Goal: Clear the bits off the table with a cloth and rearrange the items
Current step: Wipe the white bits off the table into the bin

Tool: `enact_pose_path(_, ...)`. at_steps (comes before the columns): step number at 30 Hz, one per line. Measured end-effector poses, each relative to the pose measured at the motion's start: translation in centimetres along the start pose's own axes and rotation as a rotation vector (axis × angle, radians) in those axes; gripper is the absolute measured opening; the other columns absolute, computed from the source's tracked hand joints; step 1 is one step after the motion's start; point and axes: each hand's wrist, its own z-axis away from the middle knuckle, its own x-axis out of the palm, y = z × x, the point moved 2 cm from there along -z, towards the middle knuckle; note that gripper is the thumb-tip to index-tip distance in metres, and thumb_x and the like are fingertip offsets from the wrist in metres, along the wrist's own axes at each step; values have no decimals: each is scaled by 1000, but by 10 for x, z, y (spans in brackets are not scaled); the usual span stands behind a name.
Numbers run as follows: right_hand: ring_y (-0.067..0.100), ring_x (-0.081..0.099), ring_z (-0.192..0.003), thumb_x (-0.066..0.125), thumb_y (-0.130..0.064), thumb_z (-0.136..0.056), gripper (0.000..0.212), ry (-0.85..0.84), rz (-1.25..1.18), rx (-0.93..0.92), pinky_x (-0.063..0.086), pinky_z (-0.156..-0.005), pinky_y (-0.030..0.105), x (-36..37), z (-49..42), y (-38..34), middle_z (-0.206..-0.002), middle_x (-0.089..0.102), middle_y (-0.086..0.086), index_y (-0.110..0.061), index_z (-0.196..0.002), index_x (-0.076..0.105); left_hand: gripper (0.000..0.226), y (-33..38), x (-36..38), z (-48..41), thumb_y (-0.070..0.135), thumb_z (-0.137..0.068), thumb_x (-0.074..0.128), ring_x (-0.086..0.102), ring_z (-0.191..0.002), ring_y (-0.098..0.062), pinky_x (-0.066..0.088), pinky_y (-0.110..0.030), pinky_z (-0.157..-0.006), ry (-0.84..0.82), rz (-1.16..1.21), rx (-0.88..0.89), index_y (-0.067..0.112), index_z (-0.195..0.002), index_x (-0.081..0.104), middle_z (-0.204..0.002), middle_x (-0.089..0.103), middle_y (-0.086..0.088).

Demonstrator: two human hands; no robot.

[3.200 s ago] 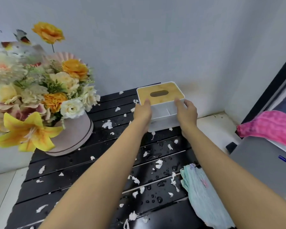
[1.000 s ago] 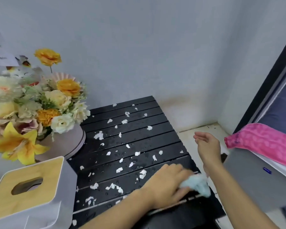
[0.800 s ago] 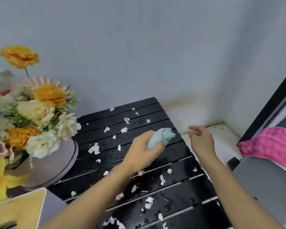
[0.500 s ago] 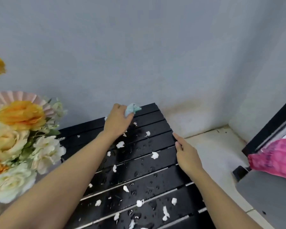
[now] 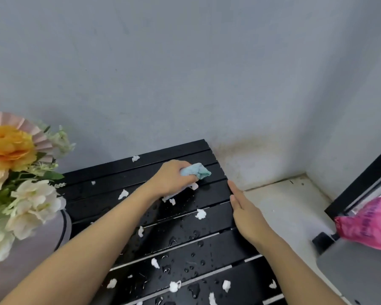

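Many small white bits (image 5: 200,214) lie on the black slatted table (image 5: 110,183), and most of them are closer to the person than the cloth is. The left hand (image 5: 171,179) is near the far right corner of the table. Its fingers are curled tight round a small blue cloth (image 5: 196,171), which is scrunched up and pressed down on the wet slats. A few bits sit right beside that hand. The right hand (image 5: 246,214) holds nothing. Its fingers are straight and flat, and it lies at the right edge of the table, near the cloth. The slats run from left to right, so they point at that waiting hand. I think the cloth has to push the bits sideways along the slats to the right edge, where the flat hand could catch them. Water drops (image 5: 194,289) may make some bits stick. A big bunch of flowers (image 5: 31,194) stands at the left side, well apart from the cloth
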Motion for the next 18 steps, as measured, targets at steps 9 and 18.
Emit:
enact_pose_path(9, 20, 42, -134, 12, -52, -100, 43, 33, 158, -68, 34, -110, 43, 2, 3, 4, -150, 40, -13, -66, -141, 7, 29, -46, -7, -68, 30, -96, 49, 46, -112, -37, 42, -45, -87, 441, -409, -390, 9, -115, 54, -122, 50, -12)
enact_pose_path(18, 19, 48, -127, 14, -51, -101, 42, 60, 168, -59, 38, -103, 38, 2, 2, 4, -147, 44, -13, -64, -141, 10, 20, 4, 8, -14, 27, -82, 62, 57, -72, -19, 46, -31, -68, -14, -83, 128, 7, -80, 64, -84, 63, -13)
